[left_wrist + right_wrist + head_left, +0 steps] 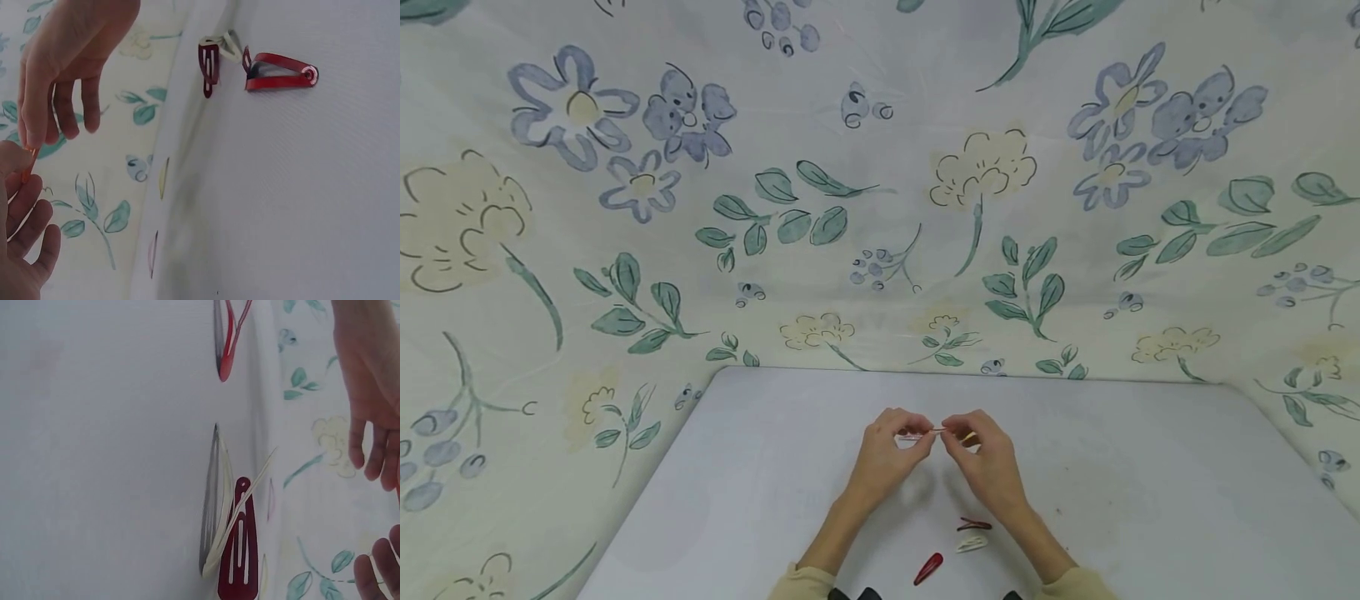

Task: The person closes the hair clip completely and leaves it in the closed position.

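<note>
An orange-red hair clip is held up between both hands over the table. My left hand pinches one end of it with thumb and fingertips. At the other end, my right hand pinches it, the two hands' fingertips almost meeting. Most of the clip is hidden by the fingers. Below the hands, nearer the body, lie a dark red hair clip, a cream hair clip and a bright red snap clip. In the right wrist view the cream clip stands sprung open against the dark red one.
Behind the hands on the white table lie a pink clip and a yellow clip, close to its far edge in the left wrist view. Floral cloth rises behind the table and along both sides.
</note>
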The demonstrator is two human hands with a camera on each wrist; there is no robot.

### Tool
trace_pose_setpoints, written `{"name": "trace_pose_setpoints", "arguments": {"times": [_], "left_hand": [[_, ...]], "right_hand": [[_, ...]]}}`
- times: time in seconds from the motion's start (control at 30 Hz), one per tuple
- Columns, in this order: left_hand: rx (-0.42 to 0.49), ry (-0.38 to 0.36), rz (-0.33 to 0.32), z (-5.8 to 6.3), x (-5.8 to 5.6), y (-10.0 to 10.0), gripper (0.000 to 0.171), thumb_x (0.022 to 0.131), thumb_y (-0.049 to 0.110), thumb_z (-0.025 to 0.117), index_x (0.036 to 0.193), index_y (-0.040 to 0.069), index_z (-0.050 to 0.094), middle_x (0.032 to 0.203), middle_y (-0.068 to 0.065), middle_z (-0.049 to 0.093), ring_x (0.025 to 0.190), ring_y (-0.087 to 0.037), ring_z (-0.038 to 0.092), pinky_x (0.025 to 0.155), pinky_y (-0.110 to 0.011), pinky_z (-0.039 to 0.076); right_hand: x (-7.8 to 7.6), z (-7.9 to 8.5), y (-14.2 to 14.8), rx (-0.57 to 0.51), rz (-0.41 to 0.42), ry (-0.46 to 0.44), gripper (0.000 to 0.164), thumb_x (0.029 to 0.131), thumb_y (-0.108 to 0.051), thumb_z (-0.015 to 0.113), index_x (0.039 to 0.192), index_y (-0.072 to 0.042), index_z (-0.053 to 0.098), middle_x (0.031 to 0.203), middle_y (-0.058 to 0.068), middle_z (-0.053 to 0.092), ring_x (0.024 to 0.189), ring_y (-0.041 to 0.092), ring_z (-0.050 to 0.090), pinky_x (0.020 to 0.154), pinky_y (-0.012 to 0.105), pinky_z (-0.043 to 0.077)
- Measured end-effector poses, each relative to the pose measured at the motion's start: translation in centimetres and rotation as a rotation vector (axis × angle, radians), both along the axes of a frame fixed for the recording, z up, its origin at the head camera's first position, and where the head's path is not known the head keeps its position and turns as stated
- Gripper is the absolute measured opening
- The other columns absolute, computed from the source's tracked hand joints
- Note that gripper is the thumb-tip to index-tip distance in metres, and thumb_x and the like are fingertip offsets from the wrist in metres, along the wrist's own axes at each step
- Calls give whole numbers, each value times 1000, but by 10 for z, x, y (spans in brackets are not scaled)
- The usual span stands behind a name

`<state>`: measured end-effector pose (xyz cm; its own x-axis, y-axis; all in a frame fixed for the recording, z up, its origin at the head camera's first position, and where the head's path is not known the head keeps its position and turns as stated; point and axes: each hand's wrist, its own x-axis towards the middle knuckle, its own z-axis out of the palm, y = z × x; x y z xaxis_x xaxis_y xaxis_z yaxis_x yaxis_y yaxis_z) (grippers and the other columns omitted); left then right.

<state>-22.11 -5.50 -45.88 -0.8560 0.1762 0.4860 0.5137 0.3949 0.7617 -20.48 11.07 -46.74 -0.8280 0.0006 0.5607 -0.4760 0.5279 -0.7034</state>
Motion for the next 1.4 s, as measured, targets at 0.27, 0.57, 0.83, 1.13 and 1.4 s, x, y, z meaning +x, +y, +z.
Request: {"name": "trace_pose_setpoints", "arguments": {"times": [0.27,0.57,0.83,1.13,1.4], "left_hand": [[71,-21,31,1,0,6,13,81,7,77,93,11,72,90,1,66,89,-17,61,82,-43,53],[79,73,115,-4,2,15,10,83,5,75,89,11,70,87,1,64,90,-17,58,80,-41,54],[87,102,155,-10,7,19,11,82,5,75,88,12,70,85,3,64,88,-14,58,77,-38,55],[78,166,162,-11,9,23,8,81,5,73,86,9,69,83,2,63,86,-14,57,75,-36,54],[59,230,170,-10,8,27,12,80,0,73,84,10,67,81,2,62,84,-13,56,72,-37,55]], "right_hand": [[0,-4,-4,-75,-56,11,16,86,-6,75,99,-10,66,91,-1,67,80,9,61,74,26,55],[-1,-6,-8,-129,-76,52,13,85,-4,76,93,-10,67,86,-2,66,77,9,60,71,27,54],[2,-9,-7,-108,-88,79,15,83,-3,77,92,-10,67,86,-3,66,77,12,60,69,32,53],[3,-5,-5,-30,-139,100,16,81,-4,79,89,-10,67,84,-2,66,77,14,59,68,30,52],[6,3,-3,-15,-159,80,14,82,-5,78,88,-11,67,82,-2,67,76,13,60,70,27,52]]}}
